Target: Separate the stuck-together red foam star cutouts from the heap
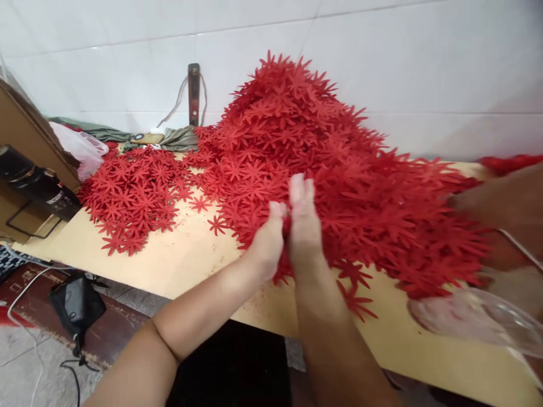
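1. Clearly, the left hand (267,240) and the right hand (303,226) were pressed close together at the near edge of the big heap of red flower cut-outs (322,169), fingers closed and pinching a small bunch of cut-outs (287,226) between them; only a sliver of red showed between the palms, so how many pieces were held could not be told
2. The cut-outs looked thin, flat and very light, probably foam or felt sheet, with many narrow pointed petals; they would likely bend easily and snag on one another, so a single piece seemed best taken by its centre or by sliding a fingertip under a petal rather than by grabbing the pile
3. They did not look fragile or slippery, though a slim petal might crease or tear if pulled hard
4. A second, flatter spread of cut-outs (131,198) lay to the left, apart from the heap, with stray pieces (217,225) on the bare board between
5. The bench (178,260) had a smooth pale yellow top, dusted with reddish crumbs near the hands
6. Behind it rose a white tiled wall (424,68) with a metal bracket (194,93); crumpled cloth (178,138) and a plastic bag (78,148) sat at the back left
7. At the right edge a blurred arm of another person (504,209) and a clear plastic bag (479,319) intruded; a black pouch (76,302) lay on the floor
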Tool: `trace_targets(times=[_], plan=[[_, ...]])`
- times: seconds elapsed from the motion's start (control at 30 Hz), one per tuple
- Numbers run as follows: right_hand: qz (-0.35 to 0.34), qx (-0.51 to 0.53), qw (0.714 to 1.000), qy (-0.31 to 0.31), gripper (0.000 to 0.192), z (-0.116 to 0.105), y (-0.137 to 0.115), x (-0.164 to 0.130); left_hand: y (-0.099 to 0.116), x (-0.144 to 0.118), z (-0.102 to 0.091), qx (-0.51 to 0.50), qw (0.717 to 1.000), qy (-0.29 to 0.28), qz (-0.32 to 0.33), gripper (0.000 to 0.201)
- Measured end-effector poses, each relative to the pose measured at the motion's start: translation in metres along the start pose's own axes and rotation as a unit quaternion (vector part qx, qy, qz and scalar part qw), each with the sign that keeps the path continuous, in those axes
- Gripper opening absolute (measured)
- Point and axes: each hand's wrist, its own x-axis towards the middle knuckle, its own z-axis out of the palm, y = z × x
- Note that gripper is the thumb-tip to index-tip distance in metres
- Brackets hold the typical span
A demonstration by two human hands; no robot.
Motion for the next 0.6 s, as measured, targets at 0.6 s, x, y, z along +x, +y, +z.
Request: trace_targets(times=[0.6], plan=[[0.126,0.036,0.987,0.097,0.071,0.004,0.009,0.017,0.011,0.011,-0.015,-0.038,0.996,0.026,-0.074,0.005]])
